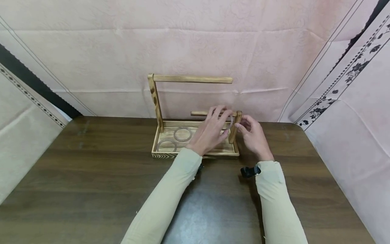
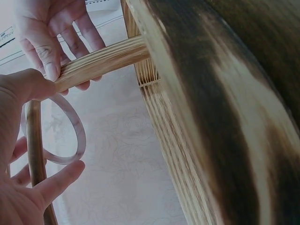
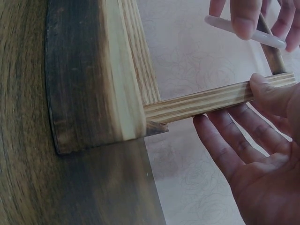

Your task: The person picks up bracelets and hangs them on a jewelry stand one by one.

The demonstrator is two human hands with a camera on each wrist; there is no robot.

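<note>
A wooden bangle stand with a tray base (image 1: 164,155) stands at the table's back edge. My left hand (image 1: 210,130) reaches over the tray and pinches a pale translucent bangle (image 2: 82,133) at the short dowel (image 1: 198,113). The bangle appears to be round the dowel, near the short post (image 1: 234,130). On the post's other side is my right hand (image 1: 254,137). Its thumb and fingers grip the post from both sides, as the right wrist view shows. Two more bangles, one farther back (image 1: 182,128) and one nearer (image 1: 175,146), lie flat in the tray's left half.
At the stand's left rises a tall post (image 1: 156,101), with a long dowel (image 1: 192,79) reaching right above the tray. The brown table (image 1: 100,176) extends in front and to both sides. Pale patterned cloth (image 1: 189,44) hangs behind it.
</note>
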